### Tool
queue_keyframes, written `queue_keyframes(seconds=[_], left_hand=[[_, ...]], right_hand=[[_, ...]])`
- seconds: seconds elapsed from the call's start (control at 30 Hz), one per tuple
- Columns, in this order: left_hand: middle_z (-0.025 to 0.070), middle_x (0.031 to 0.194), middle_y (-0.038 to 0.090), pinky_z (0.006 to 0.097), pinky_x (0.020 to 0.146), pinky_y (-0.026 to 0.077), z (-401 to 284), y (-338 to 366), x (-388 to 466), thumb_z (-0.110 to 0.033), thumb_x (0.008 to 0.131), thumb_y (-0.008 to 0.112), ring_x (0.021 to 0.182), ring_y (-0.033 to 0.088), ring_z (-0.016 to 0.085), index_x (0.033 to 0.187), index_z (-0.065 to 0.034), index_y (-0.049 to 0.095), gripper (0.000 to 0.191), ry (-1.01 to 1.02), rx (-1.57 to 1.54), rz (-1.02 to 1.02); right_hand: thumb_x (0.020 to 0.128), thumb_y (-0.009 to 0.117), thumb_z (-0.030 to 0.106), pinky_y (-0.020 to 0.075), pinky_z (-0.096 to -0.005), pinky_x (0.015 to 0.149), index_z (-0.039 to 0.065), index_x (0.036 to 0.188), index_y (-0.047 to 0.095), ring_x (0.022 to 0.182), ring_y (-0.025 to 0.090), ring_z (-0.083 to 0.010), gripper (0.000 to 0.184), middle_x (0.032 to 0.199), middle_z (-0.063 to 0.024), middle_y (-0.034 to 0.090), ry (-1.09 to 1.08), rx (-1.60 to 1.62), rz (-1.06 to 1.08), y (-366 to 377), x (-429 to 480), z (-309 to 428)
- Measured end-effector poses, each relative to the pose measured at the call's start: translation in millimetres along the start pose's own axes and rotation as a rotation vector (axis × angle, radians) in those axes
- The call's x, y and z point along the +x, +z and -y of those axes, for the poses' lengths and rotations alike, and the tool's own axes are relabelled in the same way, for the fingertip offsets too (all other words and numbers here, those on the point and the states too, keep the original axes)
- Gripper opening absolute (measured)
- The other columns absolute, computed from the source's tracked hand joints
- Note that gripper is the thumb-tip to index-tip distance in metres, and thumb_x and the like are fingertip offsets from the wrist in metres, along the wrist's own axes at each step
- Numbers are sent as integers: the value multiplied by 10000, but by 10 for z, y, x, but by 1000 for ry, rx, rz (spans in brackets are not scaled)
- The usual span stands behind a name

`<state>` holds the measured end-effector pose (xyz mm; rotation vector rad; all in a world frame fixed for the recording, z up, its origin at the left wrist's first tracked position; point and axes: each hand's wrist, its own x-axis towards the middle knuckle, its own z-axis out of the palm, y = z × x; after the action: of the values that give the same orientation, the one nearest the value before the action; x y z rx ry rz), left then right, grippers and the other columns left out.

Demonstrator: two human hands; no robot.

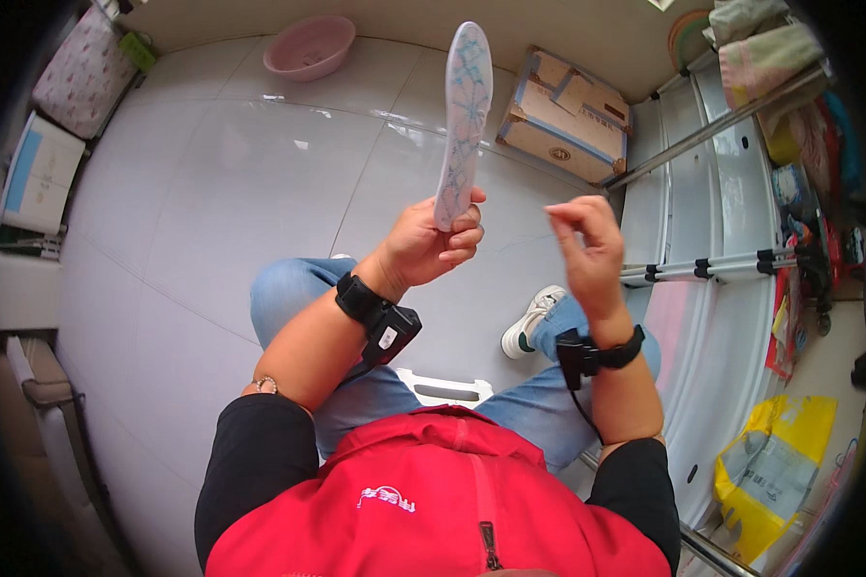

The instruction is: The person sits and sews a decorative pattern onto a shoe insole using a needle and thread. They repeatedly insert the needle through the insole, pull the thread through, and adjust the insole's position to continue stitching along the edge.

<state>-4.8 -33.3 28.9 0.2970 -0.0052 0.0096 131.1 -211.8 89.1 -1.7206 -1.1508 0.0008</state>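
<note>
A white shoe insole [468,122] with a blue and pink stitched pattern points away from me, its narrow end gripped in my left hand [436,238]. My right hand [588,249] is raised to the right of the insole, apart from it, with thumb and index finger pinched together. From near those fingertips a faint thin line, perhaps a thread, runs towards the left hand; a needle cannot be made out. Both wrists wear black straps with small devices. Below the hands are my knees in blue jeans and the white stool [447,382] between them.
A pink basin [310,47] and a cardboard box [570,115] stand on the tiled floor by the far wall. A white and metal rack [718,209] runs along the right, with cloths above and a yellow plastic bag [776,469] nearer me. Boxes and a chair line the left side.
</note>
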Motion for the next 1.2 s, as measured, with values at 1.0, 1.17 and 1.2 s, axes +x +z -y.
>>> queue_keyframes(seconds=[1.0, 1.17, 1.2], left_hand=[[105, 973, 620, 283, 596, 502, 82, 135, 75, -225, 972, 453, 759, 613, 159, 1124, -16, 519, 267, 119, 584, -272], [87, 844, 629, 220, 506, 466, 55, 140, 35, -219, 941, 539, 633, 578, 106, 998, 17, 573, 245, 157, 704, -288], [84, 828, 627, 214, 492, 459, 70, 140, 32, -211, 926, 564, 621, 573, 100, 982, 18, 577, 236, 168, 769, -289]], right_hand=[[858, 630, 15, 460, -214, 716, -26, 942, 621, 807, 558, -89, 94, 886, -29, 619, 245, 332, -12, 390, -31, -4], [828, 646, -2, 452, -219, 699, -34, 889, 631, 774, 547, -92, 70, 867, -43, 616, 176, 195, -53, 403, -38, 7], [823, 647, -5, 451, -221, 697, -33, 883, 633, 770, 547, -94, 68, 864, -45, 617, 170, 179, -54, 410, -42, 14]])
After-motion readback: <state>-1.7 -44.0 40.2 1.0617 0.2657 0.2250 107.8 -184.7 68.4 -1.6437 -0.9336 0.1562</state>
